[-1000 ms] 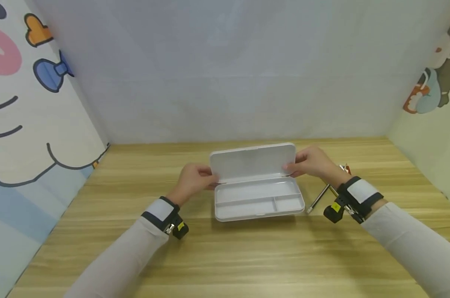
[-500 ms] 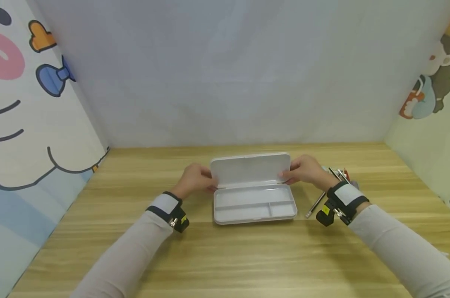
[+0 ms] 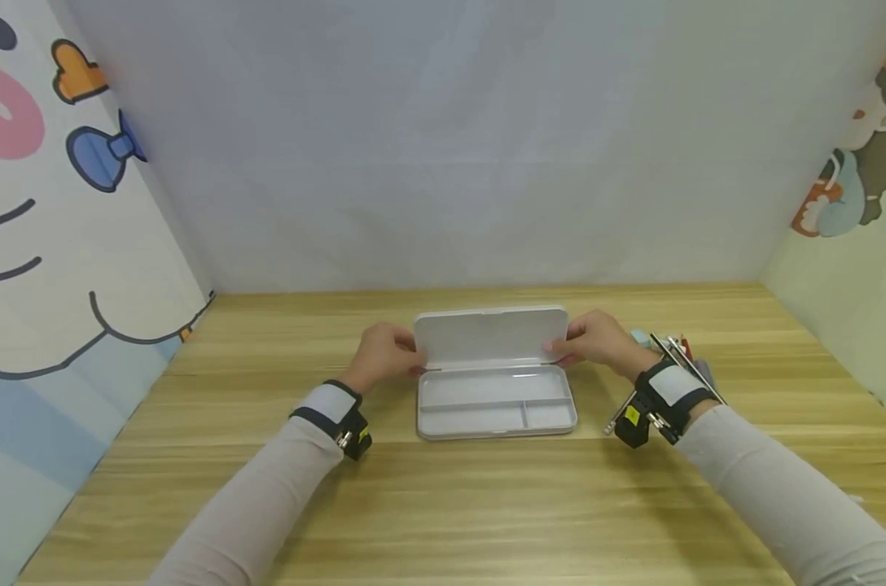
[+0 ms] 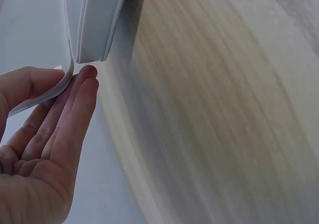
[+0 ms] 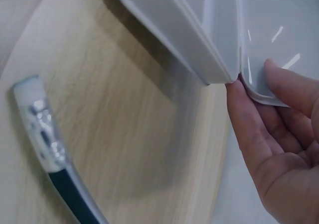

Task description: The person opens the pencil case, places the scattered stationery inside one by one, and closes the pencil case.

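A white pencil case (image 3: 472, 421) lies with its lid (image 3: 487, 338) raised at the middle of the table. Its tray is split into one long compartment at the back and two in front, all bare. At the lid's left edge my left hand (image 3: 384, 354) pinches it, thumb on the inner face and fingers behind, as the left wrist view shows. My right hand (image 3: 597, 340) pinches the lid's right edge the same way; in the right wrist view its thumb presses the inside of the lid (image 5: 286, 30) near the hinge corner.
Pencils (image 3: 695, 370) and other small stationery, including a red-tipped piece, lie right of the case, partly behind my right wrist. A pencil with a white eraser (image 5: 31, 92) shows in the right wrist view. A grey wall (image 3: 472, 163) stands behind the table.
The case has come down toward the table and shifted slightly left, its lid still raised. Both hands keep hold of the lid; the right hand has moved left and down with it.
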### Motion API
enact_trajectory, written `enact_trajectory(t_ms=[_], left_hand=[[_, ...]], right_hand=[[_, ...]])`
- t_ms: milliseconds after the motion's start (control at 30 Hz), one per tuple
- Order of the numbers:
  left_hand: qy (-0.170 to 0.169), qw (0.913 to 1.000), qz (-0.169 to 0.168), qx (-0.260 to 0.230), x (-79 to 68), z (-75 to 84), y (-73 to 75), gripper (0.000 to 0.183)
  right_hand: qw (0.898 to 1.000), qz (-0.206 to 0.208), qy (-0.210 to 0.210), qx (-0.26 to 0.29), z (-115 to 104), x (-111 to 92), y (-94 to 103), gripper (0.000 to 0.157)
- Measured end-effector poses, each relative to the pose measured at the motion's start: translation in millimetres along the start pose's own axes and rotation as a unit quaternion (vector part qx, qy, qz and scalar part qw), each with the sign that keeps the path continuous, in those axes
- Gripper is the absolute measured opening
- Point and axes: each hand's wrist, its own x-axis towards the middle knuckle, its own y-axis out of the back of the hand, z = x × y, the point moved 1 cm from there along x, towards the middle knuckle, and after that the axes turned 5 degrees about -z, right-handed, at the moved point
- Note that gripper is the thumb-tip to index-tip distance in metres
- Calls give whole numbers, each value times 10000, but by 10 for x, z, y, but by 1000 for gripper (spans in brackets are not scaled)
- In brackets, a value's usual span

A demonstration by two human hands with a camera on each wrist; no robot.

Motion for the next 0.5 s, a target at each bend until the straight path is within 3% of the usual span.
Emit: enact_trajectory(t_ms=[267,500], left_hand=[[-77,9998,29,166,25,-25,-1,17],[137,9981,-9,593,29,-68,-19,20]], right_hand=[[9998,46,-76,-157,33,28,-11,34],[9998,46,-107,-177,106,32,-48,35]])
